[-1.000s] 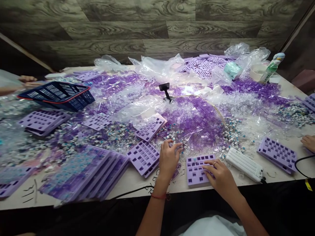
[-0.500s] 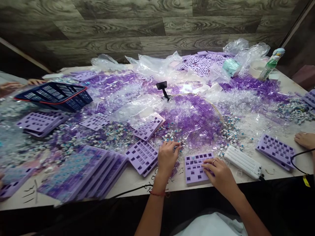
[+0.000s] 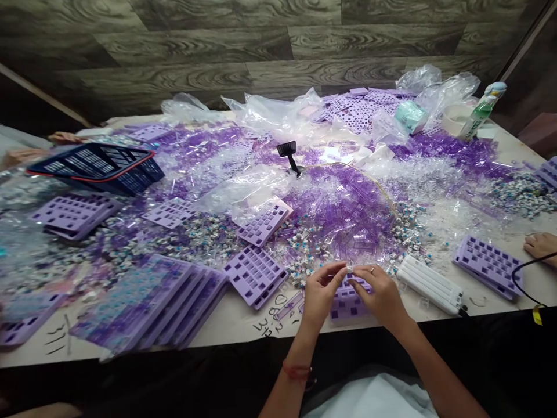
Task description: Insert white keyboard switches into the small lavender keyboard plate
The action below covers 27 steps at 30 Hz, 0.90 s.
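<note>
My left hand [image 3: 321, 290] and my right hand [image 3: 378, 293] meet at the fingertips above a purple keyboard plate [image 3: 348, 307] at the table's front edge. Between their pinched fingers is a small white switch [image 3: 349, 269], held by both. The plate has rows of square holes and is partly covered by my hands. Just beyond lie loose white-and-blue switches [image 3: 304, 247] and a heap of clear purple pieces [image 3: 352, 209]. To the left rests a short stack of purple plates [image 3: 255, 276].
A white power strip [image 3: 430, 285] lies right of my hands, with more plates [image 3: 487, 267] beyond it. Filled purple boards [image 3: 148, 302] are stacked at left. A blue basket [image 3: 100, 168], black stand [image 3: 289, 155] and green bottle [image 3: 478, 116] stand farther back. Other people's hands [image 3: 541, 246] show at the sides.
My left hand has moved right from the loose switches to above the plate. My right hand has lifted from the plate's right side, and its fingertips now meet the left ones.
</note>
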Each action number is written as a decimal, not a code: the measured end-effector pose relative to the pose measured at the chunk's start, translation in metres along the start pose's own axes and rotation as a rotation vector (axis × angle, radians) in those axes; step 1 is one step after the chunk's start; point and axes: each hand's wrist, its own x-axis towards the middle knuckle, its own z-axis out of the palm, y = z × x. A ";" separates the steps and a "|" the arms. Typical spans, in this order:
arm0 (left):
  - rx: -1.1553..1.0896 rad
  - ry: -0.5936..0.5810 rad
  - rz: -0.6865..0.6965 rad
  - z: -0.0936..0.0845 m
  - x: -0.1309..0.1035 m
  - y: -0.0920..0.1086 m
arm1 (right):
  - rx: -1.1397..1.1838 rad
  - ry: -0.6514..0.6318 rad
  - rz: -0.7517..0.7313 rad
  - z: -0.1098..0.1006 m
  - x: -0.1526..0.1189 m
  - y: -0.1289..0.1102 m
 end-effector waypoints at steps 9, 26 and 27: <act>-0.156 0.124 -0.096 0.016 -0.006 -0.001 | 0.089 0.244 -0.009 0.014 0.013 -0.005; 0.325 0.119 0.168 0.007 -0.008 -0.007 | 0.156 0.099 -0.068 0.004 0.021 0.017; 0.386 0.134 0.210 0.005 -0.008 -0.008 | 0.131 0.057 -0.057 0.001 0.021 0.020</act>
